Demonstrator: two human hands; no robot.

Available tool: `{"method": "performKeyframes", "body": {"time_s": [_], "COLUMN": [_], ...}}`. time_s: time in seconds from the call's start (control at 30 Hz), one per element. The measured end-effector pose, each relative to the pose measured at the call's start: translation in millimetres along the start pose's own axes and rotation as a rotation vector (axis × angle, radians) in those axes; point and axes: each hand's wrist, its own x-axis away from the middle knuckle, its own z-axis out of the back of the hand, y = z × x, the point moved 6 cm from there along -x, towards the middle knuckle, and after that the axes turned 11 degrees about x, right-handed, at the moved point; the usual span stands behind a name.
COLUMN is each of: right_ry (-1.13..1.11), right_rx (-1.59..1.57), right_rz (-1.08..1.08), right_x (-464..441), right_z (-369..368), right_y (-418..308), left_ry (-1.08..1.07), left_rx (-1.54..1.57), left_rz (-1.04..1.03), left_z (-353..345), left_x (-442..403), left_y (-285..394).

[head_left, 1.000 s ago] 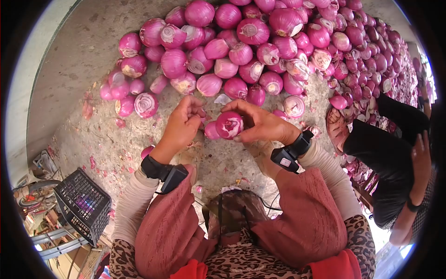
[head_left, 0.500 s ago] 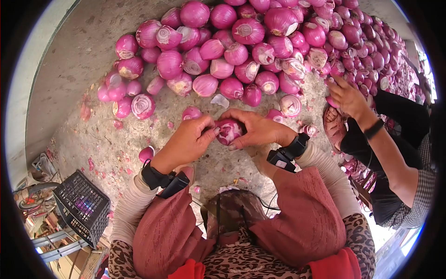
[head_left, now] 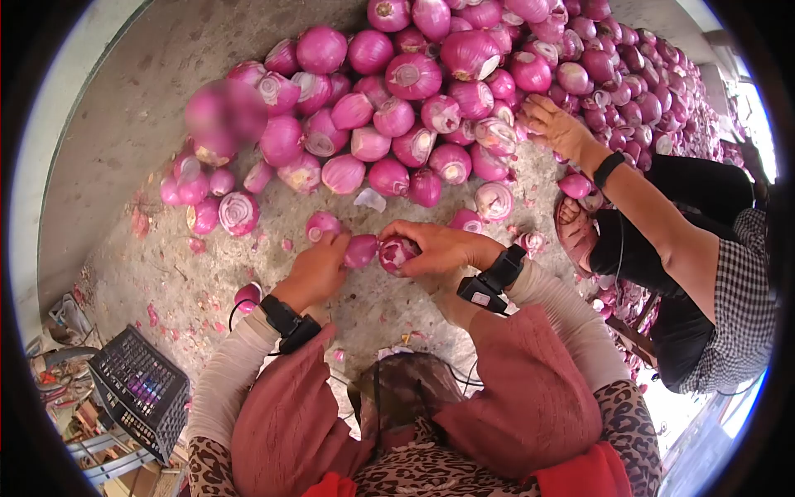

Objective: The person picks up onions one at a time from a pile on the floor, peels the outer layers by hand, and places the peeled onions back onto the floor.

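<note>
My right hand (head_left: 447, 248) is curled around a red onion (head_left: 399, 255) whose surface is streaked pink and white. My left hand (head_left: 319, 269) is closed, its fingertips on a smooth pink piece of onion skin (head_left: 361, 251) just left of that onion. Hidden fingertips keep the exact grip from showing. Just beyond my left hand, a small pink onion (head_left: 323, 225) lies on the floor. Another onion (head_left: 465, 220) sits beyond my right hand, near a cut-ended one (head_left: 494, 201).
A large heap of red onions (head_left: 414, 76) spreads across the far floor and to the right. A co-worker's hand (head_left: 563, 132) reaches into it from the right, above a sandalled foot (head_left: 577, 236). A black crate (head_left: 137, 389) stands at left. Skin scraps litter the concrete floor (head_left: 207, 282).
My left hand has drawn slightly away from the onion, with pink skin now at its fingers. The co-worker's hand has moved left onto the heap. The view has shifted slightly.
</note>
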Motion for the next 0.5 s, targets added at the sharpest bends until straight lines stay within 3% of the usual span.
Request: {"method": "performKeyframes", "body": {"time_s": [0.17,0.23,0.3,0.37,0.43,0.5], "right_ry": [0.124,0.295,0.569,0.634,0.695,0.712], "right_rx": [0.034,-0.264,-1.266,-1.398,-1.250,-1.258], "right_rz": [-0.078,-0.093,0.306,0.772,0.884,0.849], "right_x": [25,52,87,108,123,111], "right_z": [58,108,164,217,239,229], "right_y": [16,1,36,-2,-14,-8], "left_ry": [-0.016,-0.050,-0.046,-0.051,-0.009,0.015], "left_rx": [-0.006,0.015,0.070,0.123,0.151,0.187], "left_rz": [0.023,0.083,0.072,0.065,-0.034,-0.096], "left_z": [-11,-12,-12,-15,-12,-1], "left_x": [2,0,0,-1,0,-3], "left_y": [-5,-10,-19,-27,-26,-24]}}
